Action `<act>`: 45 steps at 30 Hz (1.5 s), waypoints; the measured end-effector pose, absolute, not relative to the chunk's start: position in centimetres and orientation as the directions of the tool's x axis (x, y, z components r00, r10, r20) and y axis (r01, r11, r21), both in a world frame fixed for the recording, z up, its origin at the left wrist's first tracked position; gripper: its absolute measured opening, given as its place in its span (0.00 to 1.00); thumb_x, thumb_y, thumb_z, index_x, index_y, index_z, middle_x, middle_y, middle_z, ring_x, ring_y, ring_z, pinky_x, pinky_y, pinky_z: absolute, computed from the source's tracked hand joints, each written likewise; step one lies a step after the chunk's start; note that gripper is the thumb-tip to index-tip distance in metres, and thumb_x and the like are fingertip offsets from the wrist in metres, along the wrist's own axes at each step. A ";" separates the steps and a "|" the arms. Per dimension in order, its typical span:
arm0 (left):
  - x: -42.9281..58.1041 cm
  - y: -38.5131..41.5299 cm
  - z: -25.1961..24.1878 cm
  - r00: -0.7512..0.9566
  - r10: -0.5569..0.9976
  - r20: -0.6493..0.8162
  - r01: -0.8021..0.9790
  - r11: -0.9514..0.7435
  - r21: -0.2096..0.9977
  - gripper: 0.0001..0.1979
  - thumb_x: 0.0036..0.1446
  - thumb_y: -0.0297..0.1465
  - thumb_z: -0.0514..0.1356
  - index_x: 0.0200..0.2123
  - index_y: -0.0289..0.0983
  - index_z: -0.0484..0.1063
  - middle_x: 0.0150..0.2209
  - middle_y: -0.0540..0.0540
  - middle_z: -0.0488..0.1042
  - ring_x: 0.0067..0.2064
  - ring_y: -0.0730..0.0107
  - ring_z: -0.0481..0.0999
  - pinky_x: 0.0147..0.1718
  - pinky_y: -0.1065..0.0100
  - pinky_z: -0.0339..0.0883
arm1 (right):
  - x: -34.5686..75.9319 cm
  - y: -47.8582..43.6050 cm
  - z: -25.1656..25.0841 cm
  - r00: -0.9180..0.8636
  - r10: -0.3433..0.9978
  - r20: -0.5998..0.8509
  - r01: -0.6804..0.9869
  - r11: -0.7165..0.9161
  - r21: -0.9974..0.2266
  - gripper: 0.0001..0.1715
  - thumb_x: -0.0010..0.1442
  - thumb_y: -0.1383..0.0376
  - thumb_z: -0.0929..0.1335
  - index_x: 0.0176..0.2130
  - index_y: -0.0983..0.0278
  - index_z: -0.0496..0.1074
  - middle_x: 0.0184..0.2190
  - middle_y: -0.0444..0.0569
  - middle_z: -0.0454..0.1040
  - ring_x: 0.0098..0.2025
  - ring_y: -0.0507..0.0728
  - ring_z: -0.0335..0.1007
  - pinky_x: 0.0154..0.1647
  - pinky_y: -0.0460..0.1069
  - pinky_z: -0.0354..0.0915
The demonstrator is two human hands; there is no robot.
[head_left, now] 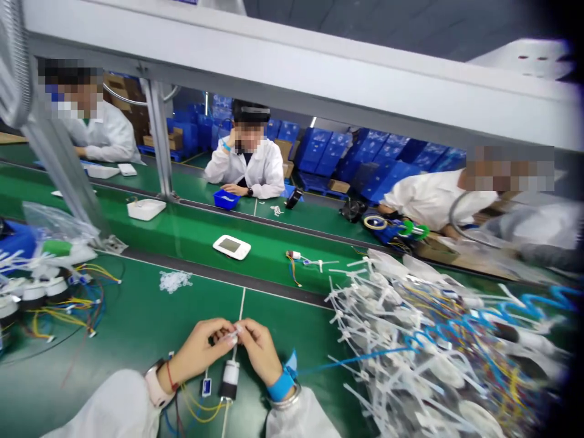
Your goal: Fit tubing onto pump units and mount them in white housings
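My left hand (203, 350) and my right hand (261, 351) meet over the green bench, fingers pinched together. Between their fingertips is a small clear plastic piece (235, 333), partly covered by the fingers. Just below the hands lies a white and black cylinder (229, 382), like a small motor or pump, with yellow wires (201, 413) running from its lower end. Left of it is a small blue and white part (207, 387). A pile of small clear pieces (175, 280) sits on the bench beyond my left hand.
A large heap of white straps, wires and cylinders (410, 353) fills the right side, crossed by a blue coiled cord (438, 328). More wired cylinders (34, 295) lie at left. A white device with a screen (232, 247) rests on the conveyor. Several co-workers sit opposite.
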State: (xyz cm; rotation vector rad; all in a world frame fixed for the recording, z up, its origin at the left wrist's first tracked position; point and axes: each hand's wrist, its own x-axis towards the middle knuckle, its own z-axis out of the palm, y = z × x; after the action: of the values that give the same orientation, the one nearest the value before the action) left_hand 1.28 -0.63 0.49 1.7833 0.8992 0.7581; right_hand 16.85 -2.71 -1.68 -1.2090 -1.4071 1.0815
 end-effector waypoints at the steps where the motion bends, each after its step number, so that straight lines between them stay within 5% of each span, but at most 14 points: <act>1: 1.3 -0.6 0.5 0.527 0.843 0.105 0.240 -0.266 0.934 0.14 0.55 0.38 0.55 0.32 0.32 0.71 0.27 0.48 0.71 0.28 0.74 0.66 0.28 0.74 0.59 | 16.9 -2.7 -1.7 -0.060 0.992 0.113 0.155 0.121 -0.981 0.22 0.56 0.51 0.63 0.29 0.66 0.73 0.23 0.46 0.67 0.27 0.51 0.61 0.28 0.46 0.59; 11: 1.4 -0.7 0.3 0.459 0.880 0.124 0.202 -0.239 0.950 0.13 0.53 0.35 0.56 0.30 0.30 0.74 0.25 0.46 0.72 0.25 0.76 0.65 0.25 0.75 0.59 | 17.0 -2.7 -1.0 -0.087 0.992 0.091 0.173 0.105 -0.979 0.18 0.54 0.53 0.65 0.36 0.64 0.74 0.33 0.52 0.74 0.36 0.58 0.70 0.37 0.49 0.67; 18: 1.5 -0.7 -0.1 0.418 0.902 0.111 0.250 -0.231 0.940 0.08 0.47 0.28 0.58 0.31 0.30 0.75 0.22 0.48 0.70 0.23 0.78 0.64 0.23 0.78 0.57 | 17.2 -2.3 -1.2 -0.067 0.994 0.090 0.142 0.099 -0.985 0.16 0.48 0.54 0.69 0.28 0.64 0.74 0.26 0.52 0.74 0.28 0.57 0.71 0.30 0.47 0.69; 24: 1.6 -0.6 -0.1 0.405 0.908 0.104 0.238 -0.215 0.947 0.12 0.43 0.32 0.64 0.32 0.31 0.75 0.24 0.48 0.71 0.23 0.79 0.63 0.23 0.78 0.58 | 17.4 -1.8 -1.7 -0.011 0.997 0.074 0.090 0.075 -0.993 0.16 0.43 0.53 0.71 0.25 0.63 0.73 0.25 0.52 0.74 0.26 0.56 0.71 0.29 0.47 0.70; 45: 1.2 -0.6 0.3 0.417 0.893 0.173 0.196 -0.274 0.942 0.14 0.54 0.34 0.56 0.32 0.28 0.74 0.23 0.48 0.69 0.23 0.80 0.62 0.23 0.80 0.55 | 17.6 -2.2 -1.7 -0.132 0.986 0.105 0.222 0.133 -0.966 0.17 0.53 0.53 0.65 0.32 0.64 0.73 0.31 0.51 0.75 0.32 0.56 0.71 0.33 0.44 0.68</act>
State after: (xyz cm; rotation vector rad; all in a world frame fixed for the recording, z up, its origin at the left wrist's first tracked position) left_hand 1.25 -0.63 0.34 1.7302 0.9518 0.9266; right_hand 17.55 -2.20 -1.72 -1.2251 -1.5234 1.0864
